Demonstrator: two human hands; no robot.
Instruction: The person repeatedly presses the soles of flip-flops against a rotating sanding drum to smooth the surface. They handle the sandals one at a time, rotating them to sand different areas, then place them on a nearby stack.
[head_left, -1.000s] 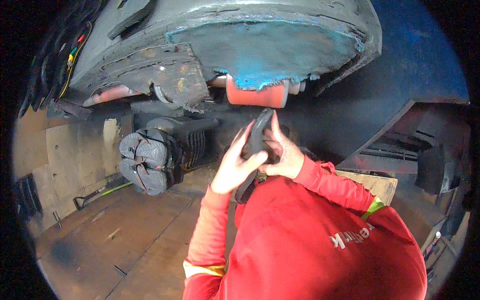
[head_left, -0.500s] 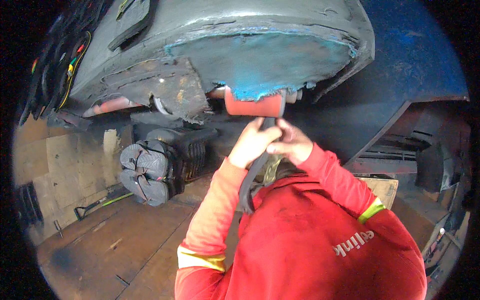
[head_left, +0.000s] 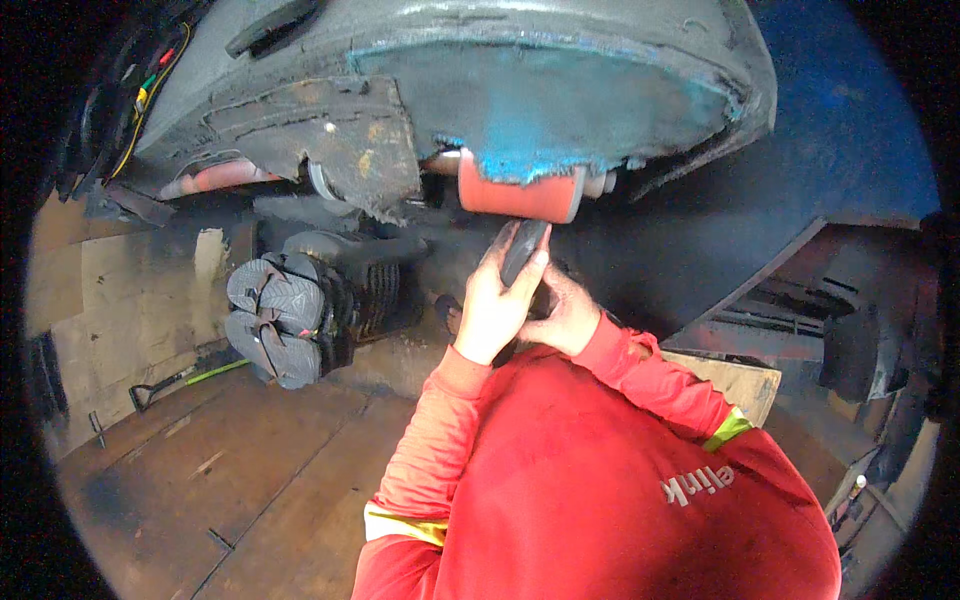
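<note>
An orange abrasive roller sticks out below the machine's ragged blue-stained cloth flap. Just under it, a dark flip-flop sole stands end-on, its tip touching the roller or very close to it. My left hand grips the sole near that tip, the fingers along its sides. Lower and to the right, my right hand is closed round its other part. Most of the sole's lower end is hidden behind my hands and red sleeves.
Grey flip-flops are stacked left of my arms. The grey machine housing spans the top, with a worn flap hanging at its left. A dark blue panel rises at right. Near the left wall lies a green-and-black stick.
The sole has turned from a long, edge-on slant to a tip-up position under the roller. My left hand has shifted its grip toward the tip; my right hand has moved slightly down.
</note>
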